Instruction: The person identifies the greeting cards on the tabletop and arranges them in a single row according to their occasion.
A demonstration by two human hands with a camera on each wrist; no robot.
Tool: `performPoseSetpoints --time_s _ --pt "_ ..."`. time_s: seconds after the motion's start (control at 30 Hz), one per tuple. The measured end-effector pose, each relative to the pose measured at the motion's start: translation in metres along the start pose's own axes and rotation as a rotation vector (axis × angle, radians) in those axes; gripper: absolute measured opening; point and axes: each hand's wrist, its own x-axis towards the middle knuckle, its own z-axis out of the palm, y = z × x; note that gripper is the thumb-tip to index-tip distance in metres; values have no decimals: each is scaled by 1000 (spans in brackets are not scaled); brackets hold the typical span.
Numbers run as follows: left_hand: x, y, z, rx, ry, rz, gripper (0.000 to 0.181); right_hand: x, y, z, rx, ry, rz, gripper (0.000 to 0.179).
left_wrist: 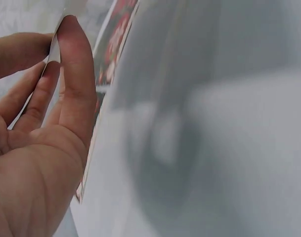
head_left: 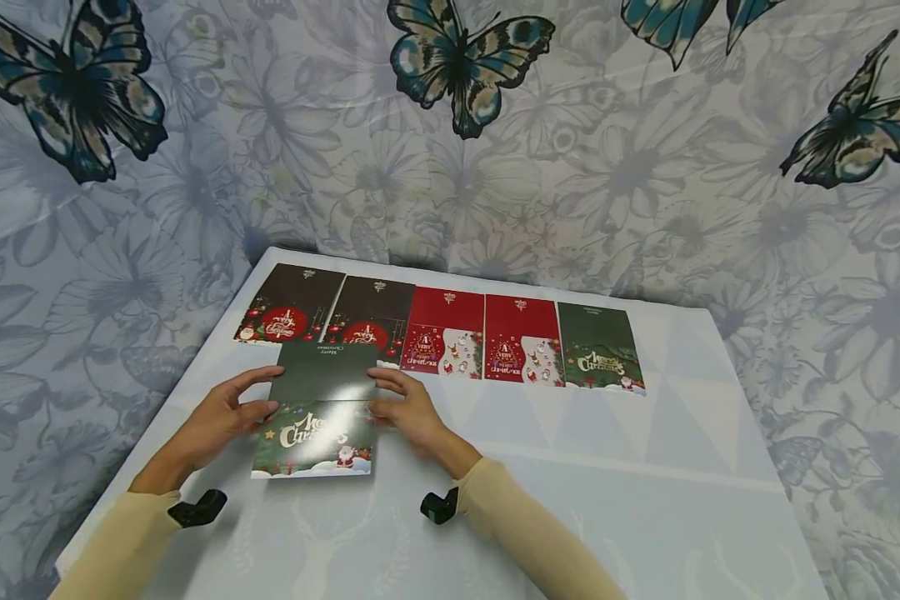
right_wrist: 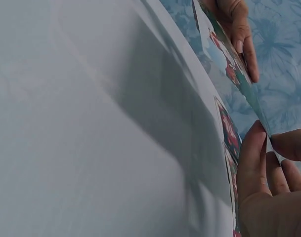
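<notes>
A green Christmas card (head_left: 300, 454), unfolded with a crease across its middle, is held up over the table between both hands. My left hand (head_left: 225, 417) pinches its left edge, thumb and fingers on opposite faces, as the left wrist view also shows. At the right edge my right hand (head_left: 412, 412) pinches it the same way; the right wrist view shows the card (right_wrist: 249, 96) edge-on between thumb and fingers. Its top overlaps the second dark card (head_left: 375, 304) in the head view, and its shadow falls on the tabletop.
Along the table's (head_left: 570, 500) back edge lies a row of unfolded cards: a dark card (head_left: 300, 287) at the left, two red cards (head_left: 450, 308) (head_left: 521, 315), and a green card (head_left: 596, 329) at the right end. Butterfly-patterned cloth (head_left: 495, 183) hangs behind the table.
</notes>
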Motion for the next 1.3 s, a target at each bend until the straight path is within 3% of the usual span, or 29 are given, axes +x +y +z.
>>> performPoseSetpoints --time_s 0.37,0.57,0.87,1.3 --pt "35 17 43 -108 -12 56 64 -14 -8 -44 -55 45 -14 54" --pt "54 26 69 -164 -12 47 63 -25 -11 -70 -78 106 -25 51" --pt "78 46 104 -199 -36 78 60 -46 -21 -107 -84 168 -35 48" --pt "103 68 154 -255 -82 43 59 -81 -28 -152 -171 197 -38 55"
